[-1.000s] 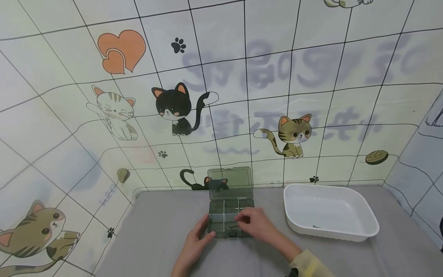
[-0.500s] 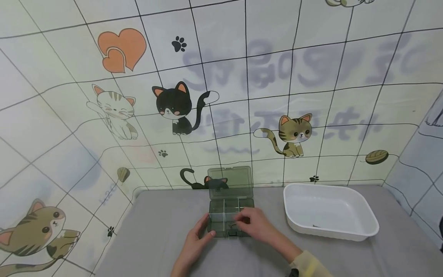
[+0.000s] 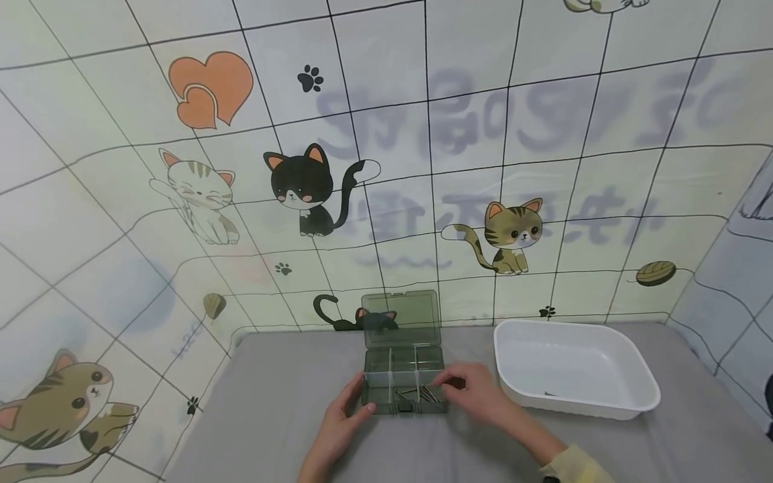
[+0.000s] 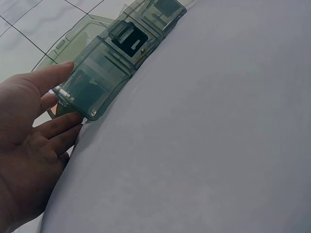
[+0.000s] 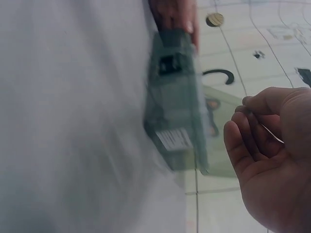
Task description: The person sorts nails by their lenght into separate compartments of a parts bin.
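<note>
A see-through grey-green compartment box (image 3: 377, 396) stands on the cloth-covered table, its lid (image 3: 401, 318) raised against the wall. My left hand (image 3: 339, 419) grips its left end, thumb at the front corner, fingers along the side; the left wrist view shows this hold up close. Slim metal pieces like screws or nails (image 3: 430, 394) lie in the front right compartment, fewer in the front middle one. My right hand (image 3: 474, 390) is at the box's right edge. In the right wrist view its thumb and fingertips come together; whether a small piece is between them is unclear.
To the right stands a white tray (image 3: 574, 402) with a small dark piece (image 3: 549, 394) on its floor. A wall sheet (image 3: 392, 235) printed with cats rises behind the table. Grey cloth (image 3: 278, 396) covers the tabletop.
My right hand has moved right from over the front compartments to the box's right edge, uncovering the metal pieces. My left hand and the box have stayed put.
</note>
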The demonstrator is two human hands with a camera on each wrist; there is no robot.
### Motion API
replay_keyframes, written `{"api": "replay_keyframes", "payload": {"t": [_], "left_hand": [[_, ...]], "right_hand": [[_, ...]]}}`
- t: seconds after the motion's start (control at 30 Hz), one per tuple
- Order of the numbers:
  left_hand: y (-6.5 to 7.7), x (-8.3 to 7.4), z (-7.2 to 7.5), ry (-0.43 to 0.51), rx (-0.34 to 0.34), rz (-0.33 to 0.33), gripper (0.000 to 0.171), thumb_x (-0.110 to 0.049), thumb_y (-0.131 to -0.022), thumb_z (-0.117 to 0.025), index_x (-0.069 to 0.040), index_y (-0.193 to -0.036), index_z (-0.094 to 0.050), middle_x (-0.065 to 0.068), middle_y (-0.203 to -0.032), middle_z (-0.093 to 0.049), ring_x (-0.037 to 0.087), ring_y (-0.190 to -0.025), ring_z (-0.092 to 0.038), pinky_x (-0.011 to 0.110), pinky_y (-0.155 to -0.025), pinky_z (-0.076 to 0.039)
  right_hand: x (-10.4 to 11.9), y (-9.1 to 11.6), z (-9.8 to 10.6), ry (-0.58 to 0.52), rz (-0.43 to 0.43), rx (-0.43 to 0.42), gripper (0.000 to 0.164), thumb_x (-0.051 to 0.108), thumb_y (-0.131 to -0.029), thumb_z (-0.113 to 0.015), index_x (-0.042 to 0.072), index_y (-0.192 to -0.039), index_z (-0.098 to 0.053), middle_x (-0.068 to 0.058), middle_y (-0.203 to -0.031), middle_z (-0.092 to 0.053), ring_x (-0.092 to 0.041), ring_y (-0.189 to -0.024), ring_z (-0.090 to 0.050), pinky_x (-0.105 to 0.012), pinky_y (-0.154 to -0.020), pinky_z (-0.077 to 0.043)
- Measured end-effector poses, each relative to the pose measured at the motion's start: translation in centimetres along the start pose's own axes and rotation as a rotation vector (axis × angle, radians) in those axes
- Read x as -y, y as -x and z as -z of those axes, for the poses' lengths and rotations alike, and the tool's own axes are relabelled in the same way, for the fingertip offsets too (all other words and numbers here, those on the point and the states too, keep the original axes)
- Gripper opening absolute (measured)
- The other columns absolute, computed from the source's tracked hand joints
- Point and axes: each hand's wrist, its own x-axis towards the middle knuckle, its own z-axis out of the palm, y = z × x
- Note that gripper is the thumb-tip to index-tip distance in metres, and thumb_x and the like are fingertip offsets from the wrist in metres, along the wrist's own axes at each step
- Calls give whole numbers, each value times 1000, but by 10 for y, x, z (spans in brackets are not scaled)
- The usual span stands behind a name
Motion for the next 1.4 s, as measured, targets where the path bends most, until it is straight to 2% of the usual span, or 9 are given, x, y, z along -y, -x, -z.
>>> {"api": "replay_keyframes", "payload": {"t": [0.2, 0.4, 0.6, 0.9, 0.97, 1.03, 1.2, 1.3, 1.4], "left_hand": [[1, -1, 0, 7, -4, 0, 67, -22, -97, -72, -4, -155, -44, 21, -155, -46, 37, -145, -40, 54, -119, -29], [1, -1, 0, 9, -7, -5, 66, -21, -97, -72, -3, -154, -44, 21, -155, -46, 37, -145, -40, 49, -119, -30], [1, 0, -1, -2, 1, 3, 67, -25, -98, -72, -4, -155, -43, 21, -155, -45, 37, -146, -39, 55, -119, -28], [1, 1, -2, 6, -6, -1, 67, -23, -97, -73, -4, -155, -44, 21, -155, -46, 38, -145, -40, 55, -119, -29], [1, 1, -2, 17, -5, 0, 67, -22, -97, -73, -4, -155, -44, 21, -155, -46, 37, -145, -40, 52, -119, -29], [2, 1, -1, 29, -4, 0, 67, -21, -97, -73, -5, -155, -44, 20, -155, -46, 36, -145, -40, 48, -119, -30], [2, 1, -1, 42, -3, 3, 67, -20, -97, -73, -5, -155, -44, 20, -155, -46, 36, -145, -40, 39, -119, -30], [2, 1, -1, 29, -2, 11, 67, -21, -97, -73, -5, -155, -43, 20, -155, -46, 36, -145, -40, 43, -119, -31], [2, 1, -2, 21, -2, 10, 67, -21, -97, -72, -4, -155, -43, 21, -155, -46, 37, -145, -40, 52, -119, -29]], "right_hand": [[-1, 5, 22, 47, -87, -21, 15, 1, -94, -67, 10, -101, -78, 2, -101, -74, -7, -87, -67, -27, -74, -57], [-4, 12, 35, 56, -89, -46, 18, 1, -94, -68, 13, -100, -79, 3, -101, -74, -8, -88, -68, -27, -75, -58], [-6, 19, 51, 94, -98, -91, 19, -2, -92, -69, 13, -98, -79, 3, -97, -74, -7, -83, -66, -27, -71, -57], [-22, 37, 96, 201, -188, -188, 17, -2, -93, -70, 11, -102, -78, 1, -99, -74, -5, -83, -65, -27, -70, -55], [-31, 43, 109, 234, -216, -163, 14, 2, -94, -71, 9, -103, -78, 0, -101, -74, -8, -85, -67, -27, -72, -56], [-41, 49, 124, 280, -255, -103, 12, 5, -94, -71, 5, -104, -76, -1, -100, -73, -13, -86, -66, -30, -72, -56], [-72, 62, 158, 401, -409, 63, 19, 10, -91, -74, -3, -104, -72, -5, -95, -70, -21, -85, -63, -38, -71, -54], [-87, 67, 168, 420, -507, 120, 26, 13, -89, -77, -6, -106, -70, -6, -95, -69, -25, -87, -64, -43, -74, -56], [-94, 69, 171, 428, -550, 163, 30, 15, -86, -78, -7, -105, -70, -7, -95, -69, -26, -88, -64, -46, -76, -56]]}}
